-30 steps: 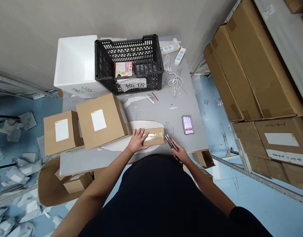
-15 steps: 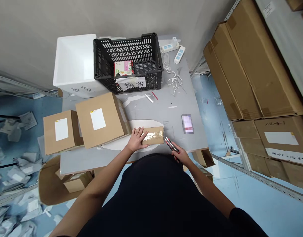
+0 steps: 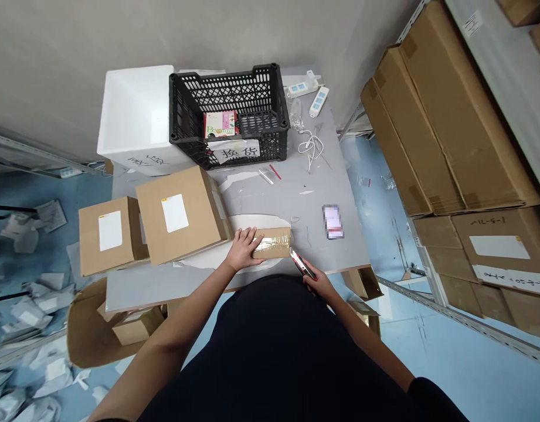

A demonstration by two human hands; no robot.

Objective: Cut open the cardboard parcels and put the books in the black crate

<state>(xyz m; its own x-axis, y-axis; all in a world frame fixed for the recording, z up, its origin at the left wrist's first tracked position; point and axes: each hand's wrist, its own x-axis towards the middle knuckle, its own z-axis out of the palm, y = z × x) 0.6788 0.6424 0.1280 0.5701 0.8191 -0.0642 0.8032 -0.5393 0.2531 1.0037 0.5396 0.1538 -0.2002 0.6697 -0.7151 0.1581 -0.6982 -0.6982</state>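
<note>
A small brown cardboard box [image 3: 276, 241] with shiny clear tape along its top lies on a white sheet [image 3: 270, 221] near the table's front edge. My left hand [image 3: 244, 250] grips its left end, thumb at the near side and fingers over the top. In my right hand [image 3: 320, 283] is a red and black utility knife [image 3: 303, 265], its tip at the box's near right corner. Whether the blade touches the cardboard is too small to tell.
Two larger labelled cartons [image 3: 182, 217] stand left on the grey table [image 3: 270, 202]. Behind are a black plastic crate [image 3: 229, 111] and a white foam box [image 3: 135, 117]. A phone [image 3: 333, 221] lies to the right. Stacked cartons [image 3: 467, 117] fill the shelf at right.
The knife in my right hand has moved slightly left and toward me, its tip going from the box's right edge to its near corner. My left hand stays on the box.
</note>
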